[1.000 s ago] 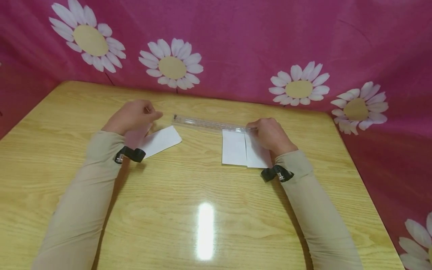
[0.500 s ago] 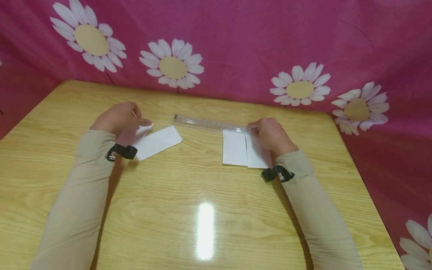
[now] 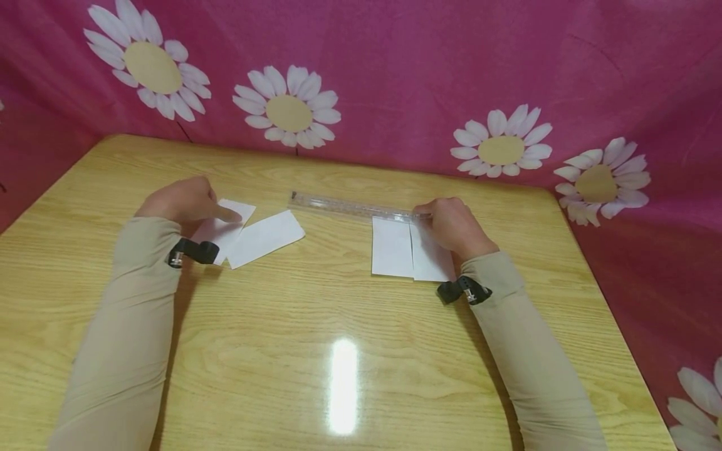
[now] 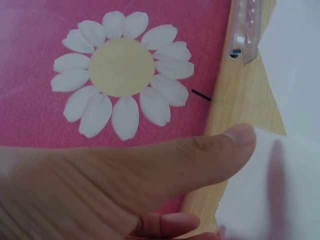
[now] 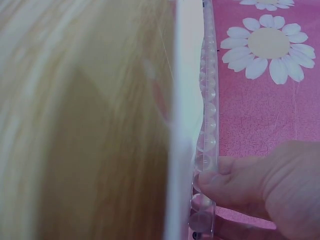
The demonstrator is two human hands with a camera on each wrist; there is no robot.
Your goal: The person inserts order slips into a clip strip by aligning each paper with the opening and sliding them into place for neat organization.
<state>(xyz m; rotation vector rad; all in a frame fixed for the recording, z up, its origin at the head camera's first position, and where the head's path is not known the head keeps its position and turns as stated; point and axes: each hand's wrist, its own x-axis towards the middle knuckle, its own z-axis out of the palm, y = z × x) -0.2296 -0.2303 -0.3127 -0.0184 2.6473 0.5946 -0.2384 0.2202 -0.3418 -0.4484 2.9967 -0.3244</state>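
My left hand [image 3: 183, 202] is over the left white paper piece [image 3: 227, 233], thumb stretched across its top part. In the left wrist view the thumb [image 4: 200, 155] is straight and the other fingers are partly hidden below it. A second white paper piece [image 3: 267, 239] lies slantwise beside the first. My right hand [image 3: 455, 227] pinches the right end of a clear plastic ruler [image 3: 350, 207], between thumb and fingers in the right wrist view. Two more white paper pieces [image 3: 392, 247] lie side by side with their top edges at the ruler; the right hand partly covers the right one.
The wooden table [image 3: 316, 313] runs back to a pink cloth [image 3: 389, 75] with white flowers, which also hangs along the sides. A bright light reflection shows on the tabletop near the front. Black camera straps sit on both wrists.
My left hand has moved left and slightly nearer, uncovering more of the left paper piece. The right hand and the ruler stay in place.
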